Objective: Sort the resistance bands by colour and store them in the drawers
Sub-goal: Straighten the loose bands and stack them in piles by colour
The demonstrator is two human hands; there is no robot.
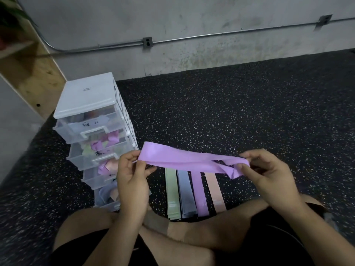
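The speckled black floor (230,112) fills most of the view and lies bare from the wall base (192,62) to the person's knees. A wooden panel (28,77) bounds the left side.

The drawer unit (92,127) stands upright at the left, close to the wall, with its white top (88,95) closed. 4 clear drawers are visible, each pulled partly out toward the person, stepping further forward from top to bottom. Purple and green bands show in drawer 2 (99,148); purple shows in drawer 3 (99,173); grey-blue shows in drawer 4 (107,194).

4 flat stacks lie side by side on the floor just ahead of the crossed legs: green (172,192), grey-blue (187,192), purple (199,192), peach (215,191).

The purple band (184,158) is held above these stacks, stretched roughly level between both hands. The left hand (132,179) pinches its left edge between thumb and fingers. The right hand (269,177) pinches the twisted right end between thumb and forefinger.
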